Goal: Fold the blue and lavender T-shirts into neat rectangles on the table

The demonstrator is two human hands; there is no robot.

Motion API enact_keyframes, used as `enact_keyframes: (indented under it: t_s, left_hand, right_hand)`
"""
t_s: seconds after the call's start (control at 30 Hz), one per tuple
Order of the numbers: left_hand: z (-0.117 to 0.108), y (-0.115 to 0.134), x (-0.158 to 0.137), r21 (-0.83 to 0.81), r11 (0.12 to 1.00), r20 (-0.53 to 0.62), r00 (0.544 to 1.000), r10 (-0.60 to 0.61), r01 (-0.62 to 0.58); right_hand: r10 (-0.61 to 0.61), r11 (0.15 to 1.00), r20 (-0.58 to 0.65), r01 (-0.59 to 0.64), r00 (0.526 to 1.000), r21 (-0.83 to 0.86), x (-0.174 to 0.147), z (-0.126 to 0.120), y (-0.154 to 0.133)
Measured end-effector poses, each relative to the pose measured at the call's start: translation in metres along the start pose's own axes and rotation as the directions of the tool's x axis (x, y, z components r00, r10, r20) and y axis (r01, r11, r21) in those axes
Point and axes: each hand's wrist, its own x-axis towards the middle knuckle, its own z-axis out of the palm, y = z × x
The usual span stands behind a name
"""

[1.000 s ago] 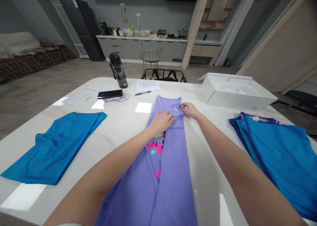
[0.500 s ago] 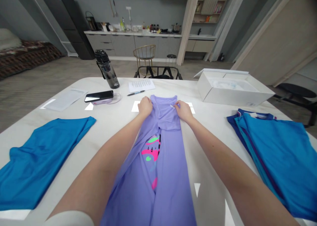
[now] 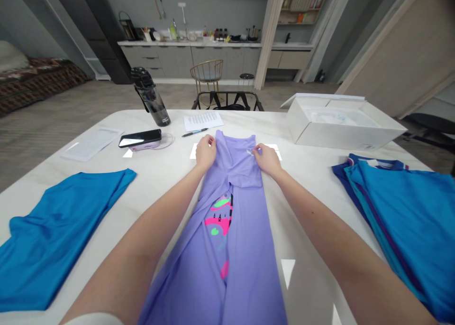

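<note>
A purple T-shirt [image 3: 249, 230] lies lengthwise in front of me, its sides folded inward and its neckline at the far end. Between the folds a pink, green and black print shows. My left hand [image 3: 206, 152] is closed at the left of the neckline, fingers curled against the fabric's edge. On the opposite side my right hand [image 3: 266, 159] pinches the shirt's folded edge, close to a small white label [image 3: 249, 152]. Both forearms reach along either side of the shirt.
A blue garment [image 3: 71, 220] lies left; folded blue clothes [image 3: 405, 211] are stacked right. Behind are an open white box [image 3: 337, 130], a water bottle [image 3: 152, 99], a phone [image 3: 140, 138], a pen [image 3: 195, 132] and printed papers [image 3: 203, 121] on the white table [image 3: 305, 187].
Both hands stay at the neckline with little movement. The shirt's upper left corner is raised slightly and my left hand has shifted a little left. The camera view has shifted slightly.
</note>
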Motion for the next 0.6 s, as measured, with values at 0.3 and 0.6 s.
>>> enact_keyframes:
  t_s: [0.3, 0.6]
  left_hand:
    - [-0.004, -0.034, 0.013, 0.064, 0.988, 0.051, 0.988, -0.147, 0.144]
    - [-0.012, -0.024, 0.003, 0.339, 0.939, 0.156, 0.988, 0.010, -0.063]
  right_hand:
    - [0.024, 0.996, 0.028, -0.021, 0.999, -0.089, 0.007, 0.012, -0.009]
    - [-0.030, 0.999, -0.021, 0.029, 0.999, -0.018, 0.016, 0.019, -0.009]
